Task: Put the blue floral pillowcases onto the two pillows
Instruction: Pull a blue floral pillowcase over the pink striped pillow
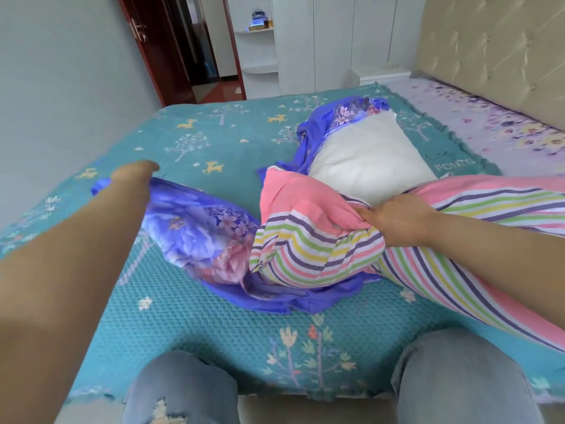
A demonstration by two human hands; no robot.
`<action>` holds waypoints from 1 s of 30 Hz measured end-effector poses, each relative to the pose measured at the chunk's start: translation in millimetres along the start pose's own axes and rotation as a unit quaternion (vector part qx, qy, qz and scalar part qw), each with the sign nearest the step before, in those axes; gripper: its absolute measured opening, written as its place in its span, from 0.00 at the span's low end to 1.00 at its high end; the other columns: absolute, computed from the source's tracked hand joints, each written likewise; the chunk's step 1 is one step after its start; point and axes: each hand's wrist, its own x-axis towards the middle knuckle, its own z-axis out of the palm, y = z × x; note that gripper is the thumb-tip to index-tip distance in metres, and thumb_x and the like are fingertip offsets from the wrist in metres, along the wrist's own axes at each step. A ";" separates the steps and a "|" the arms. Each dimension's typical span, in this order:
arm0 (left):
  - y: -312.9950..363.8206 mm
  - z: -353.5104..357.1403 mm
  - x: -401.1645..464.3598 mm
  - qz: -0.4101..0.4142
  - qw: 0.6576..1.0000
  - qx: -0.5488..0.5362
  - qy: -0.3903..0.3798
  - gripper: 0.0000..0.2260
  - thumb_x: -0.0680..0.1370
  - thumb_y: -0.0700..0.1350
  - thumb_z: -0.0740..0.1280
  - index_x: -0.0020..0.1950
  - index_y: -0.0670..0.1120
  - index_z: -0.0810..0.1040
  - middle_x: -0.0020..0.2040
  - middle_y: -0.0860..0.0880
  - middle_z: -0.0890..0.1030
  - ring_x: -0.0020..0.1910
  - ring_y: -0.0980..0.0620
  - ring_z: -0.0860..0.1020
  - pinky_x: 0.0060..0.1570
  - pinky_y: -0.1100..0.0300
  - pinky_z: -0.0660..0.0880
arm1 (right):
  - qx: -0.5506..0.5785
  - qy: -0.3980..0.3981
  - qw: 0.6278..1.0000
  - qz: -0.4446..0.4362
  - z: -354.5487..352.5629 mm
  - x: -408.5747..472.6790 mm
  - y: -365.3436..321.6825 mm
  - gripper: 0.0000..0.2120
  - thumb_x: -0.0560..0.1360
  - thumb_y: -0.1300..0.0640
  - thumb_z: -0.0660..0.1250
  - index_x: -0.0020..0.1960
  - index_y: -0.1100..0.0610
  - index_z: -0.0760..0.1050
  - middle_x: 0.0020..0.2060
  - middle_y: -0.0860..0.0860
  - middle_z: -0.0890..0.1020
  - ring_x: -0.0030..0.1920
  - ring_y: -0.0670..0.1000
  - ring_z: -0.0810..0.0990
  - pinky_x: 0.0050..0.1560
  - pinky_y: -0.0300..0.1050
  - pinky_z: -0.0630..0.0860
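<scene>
Pillows: two, a striped pillow (318, 249) and a white pillow (363, 160), both on the bed (189, 316).
Pillowcases: two blue floral; the near pillowcase (195, 228) covers the striped pillow's left end, the far pillowcase (324, 123) lies bunched against the white pillow.
Axis: the striped pillow lies left to right.
Left hand (134, 175): grasping the near pillowcase's edge.
Right hand (394, 221): clenched on the striped pillow.

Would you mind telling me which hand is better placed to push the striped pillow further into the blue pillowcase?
The right hand: it already grips the striped pillow at the end outside the pillowcase. The left hand is at the case's far corner, better suited to holding it taut.
</scene>
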 end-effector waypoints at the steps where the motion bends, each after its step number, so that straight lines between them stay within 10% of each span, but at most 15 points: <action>1: 12.6 -10.7 -122.2 0.018 0.999 0.045 -0.009 0.31 0.69 0.52 0.72 0.67 0.42 0.69 0.64 0.42 0.70 0.59 0.48 0.73 0.59 0.51 0.73 | -0.003 -0.005 1.000 0.000 2.9 1.5 -2.9 0.36 0.74 0.33 0.57 0.75 0.47 0.52 0.46 0.49 0.81 0.47 0.55 0.81 0.37 0.42 0.67; 3: -0.3 0.0 -198.6 0.050 0.986 0.159 -0.006 0.28 0.72 0.49 0.70 0.67 0.41 0.67 0.66 0.39 0.67 0.64 0.42 0.69 0.64 0.51 0.70 | -0.009 -0.012 1.000 -0.011 8.0 6.4 -10.3 0.37 0.74 0.32 0.57 0.76 0.47 0.50 0.47 0.49 0.81 0.47 0.54 0.81 0.37 0.41 0.66; 7: -38.2 42.7 -251.7 0.138 0.884 0.365 -0.259 0.13 0.74 0.53 0.67 0.45 0.42 0.76 0.46 0.42 0.78 0.49 0.46 0.76 0.46 0.58 0.72 | 0.001 -0.002 1.000 -0.019 15.6 7.1 -11.2 0.37 0.73 0.33 0.57 0.75 0.47 0.52 0.47 0.49 0.81 0.47 0.54 0.81 0.37 0.42 0.68; 12: -86.2 55.6 -248.7 0.158 0.785 0.557 -0.218 0.39 0.66 0.61 0.69 0.72 0.46 0.62 0.70 0.40 0.65 0.68 0.39 0.68 0.64 0.46 0.69 | -0.005 -0.003 1.000 -0.012 17.5 0.6 -5.8 0.37 0.73 0.32 0.57 0.75 0.49 0.54 0.47 0.49 0.81 0.46 0.55 0.81 0.37 0.43 0.69; 16: -67.3 36.3 -248.2 0.169 0.840 0.492 -0.157 0.17 0.74 0.44 0.65 0.62 0.41 0.74 0.59 0.42 0.78 0.58 0.42 0.77 0.54 0.53 0.74 | -0.009 -0.004 0.999 -0.032 28.3 4.6 -9.6 0.38 0.74 0.34 0.56 0.76 0.49 0.48 0.45 0.49 0.81 0.44 0.55 0.81 0.35 0.43 0.68; 19: -48.1 30.5 -233.3 0.051 0.955 0.209 -0.204 0.08 0.76 0.34 0.59 0.50 0.37 0.78 0.35 0.42 0.82 0.33 0.45 0.81 0.29 0.60 0.78 | -0.001 -0.004 0.999 -0.044 22.6 6.4 -9.1 0.37 0.75 0.36 0.56 0.77 0.49 0.47 0.46 0.50 0.80 0.44 0.55 0.80 0.36 0.43 0.67; 22: -36.8 27.4 -233.1 -0.078 0.965 -0.023 -0.248 0.13 0.79 0.36 0.54 0.36 0.39 0.70 0.18 0.47 0.73 0.20 0.51 0.75 0.19 0.65 0.73 | -0.011 -0.022 0.997 -0.068 12.9 9.2 -10.2 0.34 0.76 0.41 0.56 0.76 0.52 0.50 0.46 0.50 0.80 0.44 0.56 0.80 0.35 0.44 0.69; 27: -14.0 27.7 -241.0 0.016 0.984 0.023 -0.173 0.06 0.73 0.41 0.67 0.36 0.40 0.76 0.30 0.43 0.77 0.26 0.49 0.74 0.33 0.59 0.72 | -0.039 0.098 0.982 -0.159 3.5 19.9 -11.0 0.34 0.63 0.54 0.66 0.68 0.58 0.68 0.26 0.49 0.74 0.23 0.54 0.74 0.20 0.39 0.60; 30: 15.6 21.5 -243.7 0.121 0.974 0.124 -0.148 0.12 0.74 0.46 0.68 0.32 0.42 0.73 0.31 0.44 0.74 0.27 0.52 0.70 0.24 0.64 0.67 | -0.030 0.098 0.971 -0.217 -5.7 28.6 -27.3 0.33 0.67 0.53 0.56 0.72 0.57 0.61 0.29 0.50 0.76 0.26 0.55 0.76 0.23 0.40 0.67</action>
